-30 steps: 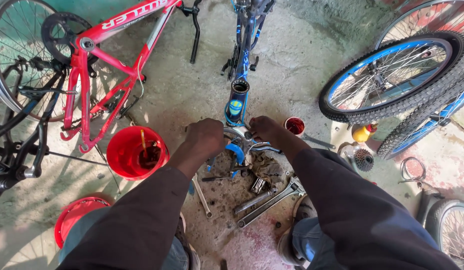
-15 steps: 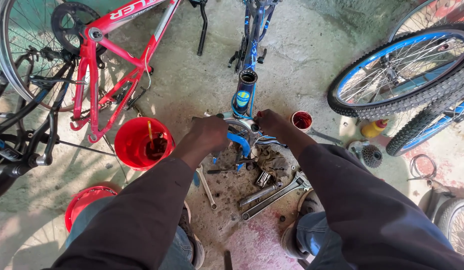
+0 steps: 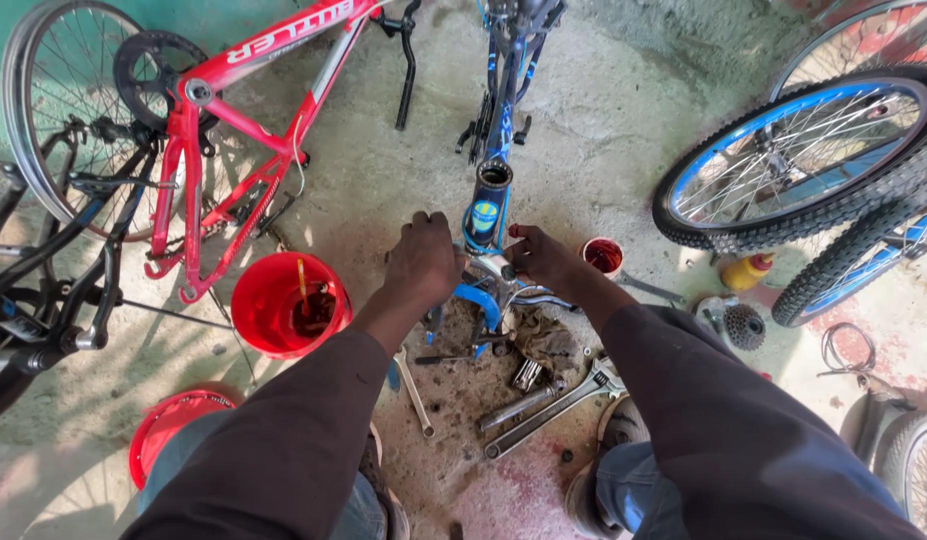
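Both hands closed on blue bike frame (image 3: 489, 225) lying on floor: left hand (image 3: 424, 262) clasping, right hand (image 3: 540, 256) pinching a fitting. Seemingly mid-job; wrenches (image 3: 554, 400) lay unused nearby.

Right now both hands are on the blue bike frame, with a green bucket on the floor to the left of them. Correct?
Not quite. The bucket is red, not green, as the head view shows. The rest holds: the left hand and right hand are both on the blue bike frame, with the bucket to their left.
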